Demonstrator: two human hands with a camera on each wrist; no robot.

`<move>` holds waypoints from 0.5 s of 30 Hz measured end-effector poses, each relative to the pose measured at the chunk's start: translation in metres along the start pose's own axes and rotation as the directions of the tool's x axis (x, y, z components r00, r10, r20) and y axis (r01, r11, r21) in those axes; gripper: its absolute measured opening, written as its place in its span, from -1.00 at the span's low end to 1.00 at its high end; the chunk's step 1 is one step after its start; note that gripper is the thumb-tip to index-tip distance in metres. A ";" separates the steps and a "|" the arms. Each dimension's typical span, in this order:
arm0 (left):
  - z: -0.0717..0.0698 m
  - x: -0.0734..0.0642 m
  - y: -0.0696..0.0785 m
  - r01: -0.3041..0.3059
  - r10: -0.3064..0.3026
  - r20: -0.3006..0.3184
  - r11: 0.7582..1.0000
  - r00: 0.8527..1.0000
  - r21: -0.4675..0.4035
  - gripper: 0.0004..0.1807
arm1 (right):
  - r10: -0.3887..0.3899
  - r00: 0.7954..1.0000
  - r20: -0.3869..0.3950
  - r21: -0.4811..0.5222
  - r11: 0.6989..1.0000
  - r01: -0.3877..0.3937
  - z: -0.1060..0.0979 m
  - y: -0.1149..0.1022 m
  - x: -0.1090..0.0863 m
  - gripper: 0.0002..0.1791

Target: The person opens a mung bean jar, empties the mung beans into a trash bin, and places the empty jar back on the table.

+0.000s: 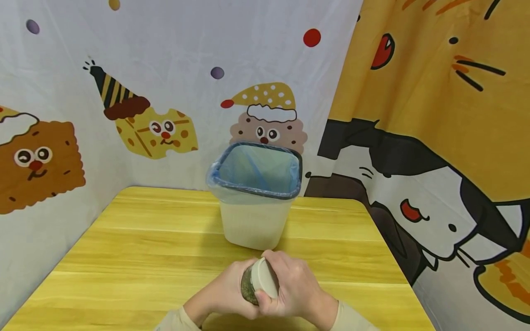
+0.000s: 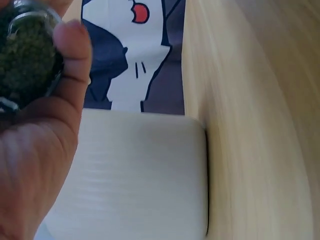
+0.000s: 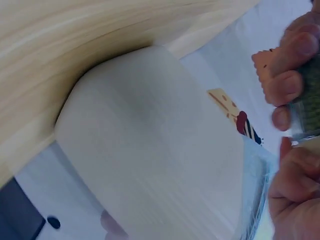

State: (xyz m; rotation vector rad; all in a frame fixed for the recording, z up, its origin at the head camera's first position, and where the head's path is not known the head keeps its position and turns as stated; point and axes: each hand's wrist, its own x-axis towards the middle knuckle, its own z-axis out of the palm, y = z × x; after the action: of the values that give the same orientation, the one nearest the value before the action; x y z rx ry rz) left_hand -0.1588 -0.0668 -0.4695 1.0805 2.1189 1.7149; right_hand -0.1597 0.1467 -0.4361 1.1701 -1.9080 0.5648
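The person's left grip (image 1: 227,289) is curled round a clear jar (image 1: 247,286) of granular green matter (image 2: 30,60), toward the near edge of the wood-grained surface (image 1: 145,239); the right grip (image 1: 297,286) clasps its smooth, round, pale lid (image 1: 265,277). An off-white, blue-lined, tapered bin (image 1: 254,220) stands between jar and far edge.

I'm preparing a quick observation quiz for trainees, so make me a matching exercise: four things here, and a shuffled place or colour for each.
1. jar
2. lid
3. bin
4. liner

A. standing on the table
B. pinched by the right hand
C. see-through blue
D. gripped by the left hand

Pairs: 1-D, 2-B, 3-A, 4-C
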 end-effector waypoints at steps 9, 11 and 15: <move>-0.002 -0.006 -0.009 0.103 -0.071 0.085 0.879 0.994 -0.466 -0.34 | 0.472 0.853 0.224 0.143 0.849 -0.508 -0.004 -0.010 -0.006 -0.47; 0.004 -0.004 -0.009 0.078 -0.044 0.071 0.799 0.997 -0.596 -0.45 | 0.593 0.746 0.303 0.146 0.745 -0.651 -0.006 -0.011 -0.002 -0.49; 0.016 -0.002 -0.006 0.093 -0.112 0.025 0.667 0.993 -0.739 -0.52 | 0.687 0.571 0.450 0.118 0.588 -0.800 -0.011 -0.008 0.008 -0.46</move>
State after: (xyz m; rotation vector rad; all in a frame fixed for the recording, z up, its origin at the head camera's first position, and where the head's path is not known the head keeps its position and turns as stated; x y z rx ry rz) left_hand -0.1506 -0.0558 -0.4799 0.6618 1.1951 2.2112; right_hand -0.1500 0.1463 -0.4234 0.5674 -2.7305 1.2244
